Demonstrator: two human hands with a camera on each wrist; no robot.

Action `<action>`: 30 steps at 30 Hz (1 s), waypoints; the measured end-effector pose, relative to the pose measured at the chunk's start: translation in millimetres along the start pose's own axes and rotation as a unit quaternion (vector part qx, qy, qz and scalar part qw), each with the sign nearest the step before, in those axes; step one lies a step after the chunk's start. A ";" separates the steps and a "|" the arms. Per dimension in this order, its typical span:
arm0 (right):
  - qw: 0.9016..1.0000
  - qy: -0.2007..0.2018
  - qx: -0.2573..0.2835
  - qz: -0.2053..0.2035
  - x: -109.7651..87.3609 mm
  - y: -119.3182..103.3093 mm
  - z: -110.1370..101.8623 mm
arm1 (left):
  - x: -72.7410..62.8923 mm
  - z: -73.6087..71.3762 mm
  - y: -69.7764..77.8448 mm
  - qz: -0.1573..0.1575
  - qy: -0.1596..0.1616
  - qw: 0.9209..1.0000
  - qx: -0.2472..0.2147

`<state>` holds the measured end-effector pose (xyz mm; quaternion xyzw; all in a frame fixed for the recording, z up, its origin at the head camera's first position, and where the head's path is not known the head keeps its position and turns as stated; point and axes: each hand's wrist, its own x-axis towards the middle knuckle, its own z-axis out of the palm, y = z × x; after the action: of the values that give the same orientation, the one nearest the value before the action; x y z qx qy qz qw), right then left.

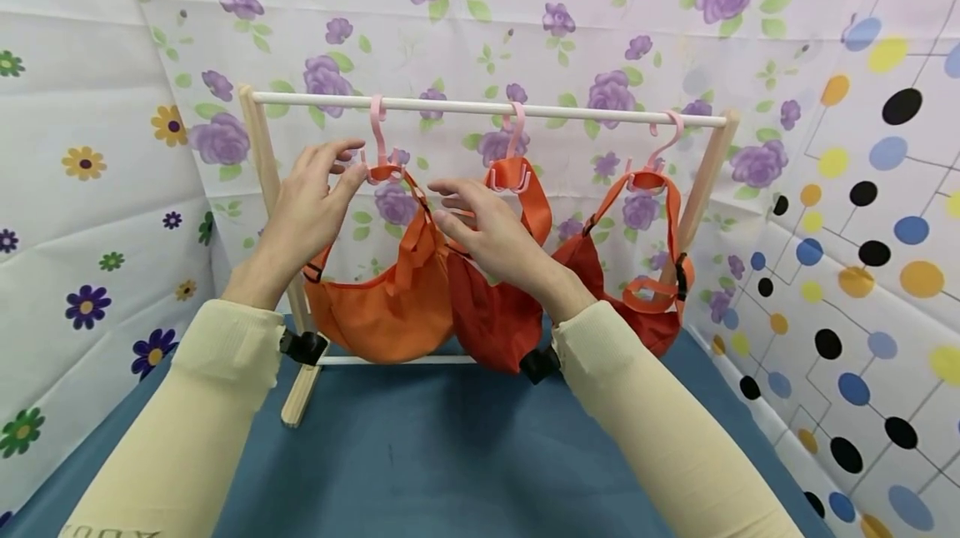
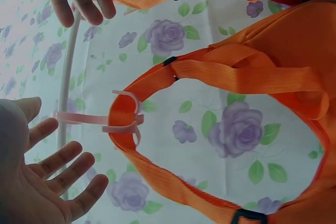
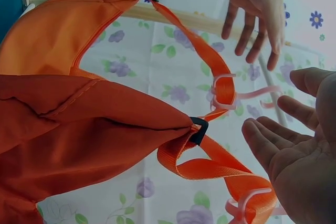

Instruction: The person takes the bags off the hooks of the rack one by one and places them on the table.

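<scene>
An orange crescent-shaped bag hangs by its strap from a pink hook hanger at the left of the white rail. My left hand is raised just left of this hanger, fingers spread and holding nothing. On the other side, my right hand hovers with loosely bent fingers and an empty palm, as the right wrist view confirms. It overlaps a darker red-orange bag, which hangs from the middle pink hanger. In the left wrist view, the left hanger lies between both hands.
A third red-orange bag hangs from a pink hanger at the right. Wooden posts support the rail, and a foot stands on the blue cloth. Patterned sheets enclose the back and sides.
</scene>
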<state>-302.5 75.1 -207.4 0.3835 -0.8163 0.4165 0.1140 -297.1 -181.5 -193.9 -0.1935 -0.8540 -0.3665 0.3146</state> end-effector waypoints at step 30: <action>0.998 -0.025 0.019 0.058 19.0 8.1 2.5 | 61.9 -19.1 32.5 0.039 0.030 0.997 0.058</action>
<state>-320.9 66.0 -204.2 0.3480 -0.8317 0.4282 0.0621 -316.3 -168.2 -125.3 -0.1970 -0.8558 -0.3094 0.3647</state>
